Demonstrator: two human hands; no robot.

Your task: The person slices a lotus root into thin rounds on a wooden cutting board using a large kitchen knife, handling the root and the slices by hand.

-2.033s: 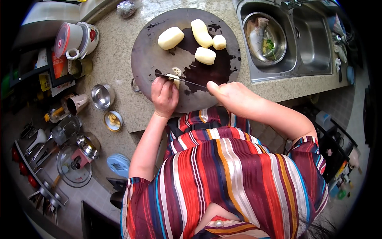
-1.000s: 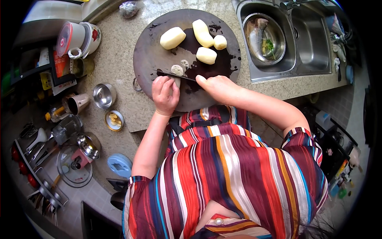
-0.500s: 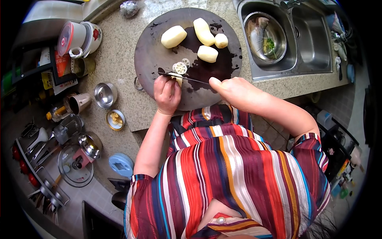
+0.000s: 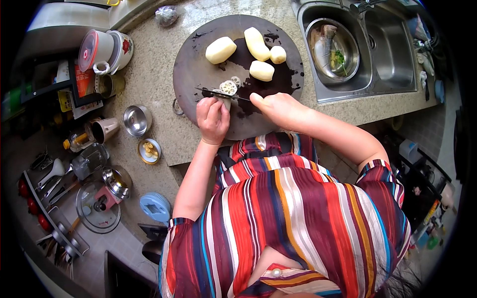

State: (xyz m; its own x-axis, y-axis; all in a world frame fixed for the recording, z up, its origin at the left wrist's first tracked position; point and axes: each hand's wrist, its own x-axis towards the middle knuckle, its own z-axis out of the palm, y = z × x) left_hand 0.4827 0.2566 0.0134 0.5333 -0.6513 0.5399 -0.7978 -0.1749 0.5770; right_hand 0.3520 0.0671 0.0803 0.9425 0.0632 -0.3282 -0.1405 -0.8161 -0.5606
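Note:
On the round dark cutting board, my left hand has its fingers curled around a short pale piece of lotus root, mostly hidden by the fingers and blade. My right hand grips a kitchen knife seen nearly edge-on, its blade crossing the lotus root close to my left fingertips. Just beyond the blade lie several thin lotus root slices showing their holes. Farther back rest peeled lotus root sections: a thick one, a long one, a small one and a stubby one.
Right of the board is a double steel sink, with a fish and green herbs in a steel bowl. To the left stand an empty metal bowl, a small dish, lidded pots and a glass lid.
My right hand and the knife have shifted left across the board, bringing that hand closer to my left. The whole view has shifted slightly. My left hand still holds the lotus root.

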